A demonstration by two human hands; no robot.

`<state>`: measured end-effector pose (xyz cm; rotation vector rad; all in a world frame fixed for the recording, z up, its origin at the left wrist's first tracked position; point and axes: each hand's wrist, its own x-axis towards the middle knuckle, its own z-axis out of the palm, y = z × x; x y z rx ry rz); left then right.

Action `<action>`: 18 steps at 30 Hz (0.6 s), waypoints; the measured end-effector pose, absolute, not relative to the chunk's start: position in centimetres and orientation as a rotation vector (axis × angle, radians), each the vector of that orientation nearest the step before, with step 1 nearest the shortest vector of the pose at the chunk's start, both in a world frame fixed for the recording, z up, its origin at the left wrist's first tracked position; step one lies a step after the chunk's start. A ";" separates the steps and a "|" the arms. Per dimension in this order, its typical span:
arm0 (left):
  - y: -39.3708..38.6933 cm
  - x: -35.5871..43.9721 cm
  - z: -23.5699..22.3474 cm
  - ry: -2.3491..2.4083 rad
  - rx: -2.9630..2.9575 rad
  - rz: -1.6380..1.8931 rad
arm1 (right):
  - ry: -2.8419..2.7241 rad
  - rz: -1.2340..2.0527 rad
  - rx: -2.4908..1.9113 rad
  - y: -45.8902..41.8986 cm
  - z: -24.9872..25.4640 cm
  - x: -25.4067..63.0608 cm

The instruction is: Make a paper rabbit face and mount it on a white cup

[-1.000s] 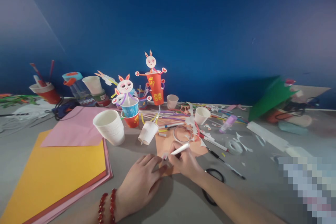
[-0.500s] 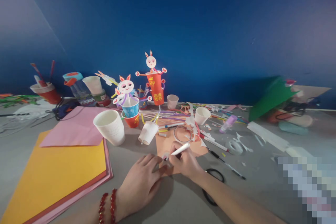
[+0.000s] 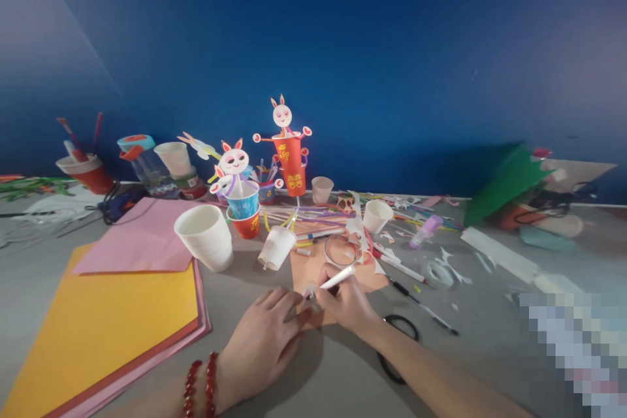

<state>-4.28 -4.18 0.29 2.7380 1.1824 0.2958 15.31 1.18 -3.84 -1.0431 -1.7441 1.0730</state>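
Note:
My right hand point(image 3: 350, 304) grips a white marker pen point(image 3: 337, 277), its tip end lowered at a small white paper cutout point(image 3: 309, 290) with dark and pinkish marks. From the other side my left hand point(image 3: 267, 333), palm down, holds the cutout's edge with thumb and forefinger. Part of the cutout is hidden by the fingers. Under it lies a sheet of orange paper point(image 3: 318, 261). Close by, a white paper cup point(image 3: 277, 248) rests upside down with a stick through it, and the black-handled scissors point(image 3: 401, 323) lie partly beneath my right forearm.
Yellow and pink paper sheets point(image 3: 122, 307) lie at left, beside stacked white cups point(image 3: 204, 238). Rabbit-faced cup figures point(image 3: 289, 153) stand at the back. A purple-capped glue stick point(image 3: 426, 231), clear tape roll point(image 3: 439, 274), pens and paper scraps spread to the right.
Almost nothing differs. My right hand and the marker pen have shifted very slightly over the cutout; my left hand keeps its place.

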 end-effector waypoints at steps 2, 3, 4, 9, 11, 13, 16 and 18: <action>-4.2 -4.3 0.2 1.179 2.742 0.300 | -1.754 1.068 -1.037 1.2 -3.7 15.3; -4.2 -4.3 0.2 1.180 2.743 0.300 | -1.754 1.058 -1.041 1.2 -3.7 15.3; -4.2 -4.4 0.1 1.182 2.743 0.301 | -1.750 1.046 -1.048 1.2 -3.6 15.3; -4.1 -4.4 0.0 1.177 2.743 0.311 | -1.738 1.023 -1.066 1.3 -3.3 15.3; -4.1 -4.4 0.1 1.179 2.739 0.314 | -1.749 1.041 -1.055 1.3 -3.3 15.3; -4.1 -4.4 0.1 1.181 2.737 0.324 | -1.751 1.038 -1.054 1.2 -3.4 15.3; -4.1 -4.4 0.1 1.181 2.750 0.354 | -1.689 1.017 -1.064 1.3 -3.5 15.3; -4.1 -4.4 0.1 1.179 2.761 0.364 | -1.607 1.036 -1.054 1.4 -3.6 15.4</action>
